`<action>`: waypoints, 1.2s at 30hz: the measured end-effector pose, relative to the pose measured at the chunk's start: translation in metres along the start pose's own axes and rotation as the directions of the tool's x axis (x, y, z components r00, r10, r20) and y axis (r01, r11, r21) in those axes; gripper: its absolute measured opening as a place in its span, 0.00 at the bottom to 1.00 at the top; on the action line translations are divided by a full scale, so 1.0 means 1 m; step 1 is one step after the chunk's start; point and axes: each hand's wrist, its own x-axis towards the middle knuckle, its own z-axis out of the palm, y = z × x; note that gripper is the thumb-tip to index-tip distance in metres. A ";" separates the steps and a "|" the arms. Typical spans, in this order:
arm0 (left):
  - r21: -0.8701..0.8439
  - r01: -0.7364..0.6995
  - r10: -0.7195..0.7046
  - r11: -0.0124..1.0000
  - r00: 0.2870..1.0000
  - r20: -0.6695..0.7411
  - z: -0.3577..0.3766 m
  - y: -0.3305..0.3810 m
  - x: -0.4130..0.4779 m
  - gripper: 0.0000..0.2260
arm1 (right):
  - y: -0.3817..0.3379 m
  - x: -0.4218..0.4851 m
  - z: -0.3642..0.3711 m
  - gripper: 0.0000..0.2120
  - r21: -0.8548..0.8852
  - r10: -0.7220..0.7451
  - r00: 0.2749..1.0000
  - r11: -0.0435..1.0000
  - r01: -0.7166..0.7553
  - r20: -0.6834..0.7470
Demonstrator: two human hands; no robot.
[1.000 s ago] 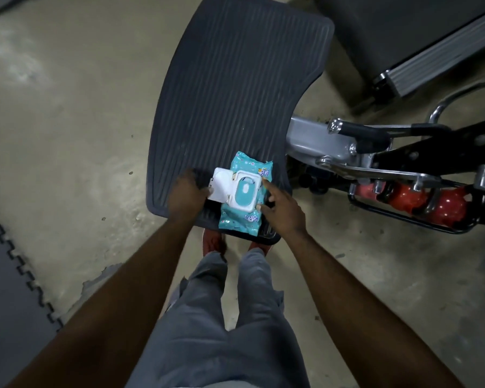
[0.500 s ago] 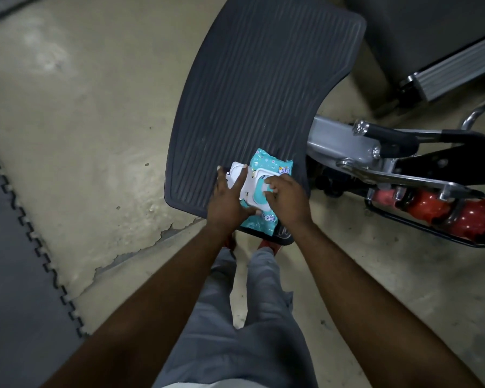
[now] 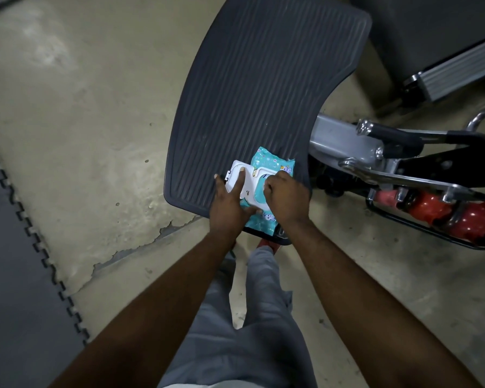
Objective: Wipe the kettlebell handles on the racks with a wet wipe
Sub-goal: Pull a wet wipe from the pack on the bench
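A teal wet wipe pack (image 3: 275,163) lies on the near end of a black ribbed platform (image 3: 258,79). Its white flip lid (image 3: 235,170) is swung open to the left. My left hand (image 3: 230,203) presses straight fingers on that lid, thumb along the pack. My right hand (image 3: 286,197) has its fingertips curled down into the pack's opening, pinching at the wipe there; the wipe itself is hidden under the fingers. Red kettlebells (image 3: 429,205) sit in a low black rack (image 3: 420,233) at the right, apart from both hands.
A grey and black machine frame with chrome levers (image 3: 375,166) stands between the platform and the rack. A treadmill edge (image 3: 454,65) is at the top right. Dark interlocking floor mats (image 3: 11,261) lie at the left of the cracked concrete floor (image 3: 81,121).
Both hands closed in on the pack. The left hand moved onto the opened lid, and the right hand shifted from the pack's side to its opening and curled there.
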 end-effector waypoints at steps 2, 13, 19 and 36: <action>0.001 0.001 -0.001 1.000 1.000 0.018 -0.003 -0.001 0.002 0.47 | -0.003 0.002 -0.001 0.12 -0.033 0.004 1.000 0.999 -0.004 0.016; -0.012 0.006 -0.006 1.000 0.999 0.052 -0.003 0.001 0.005 0.49 | 0.006 -0.005 -0.002 0.08 0.084 -0.014 1.000 0.996 0.012 0.020; -0.017 -0.018 0.019 1.000 0.998 0.055 -0.004 0.001 0.004 0.51 | 0.010 -0.003 -0.003 0.14 0.112 -0.009 0.999 0.994 0.005 0.032; 0.012 0.000 0.000 1.000 0.998 0.059 -0.003 0.001 0.006 0.51 | 0.015 0.000 -0.004 0.13 0.200 0.022 0.998 0.979 -0.033 0.059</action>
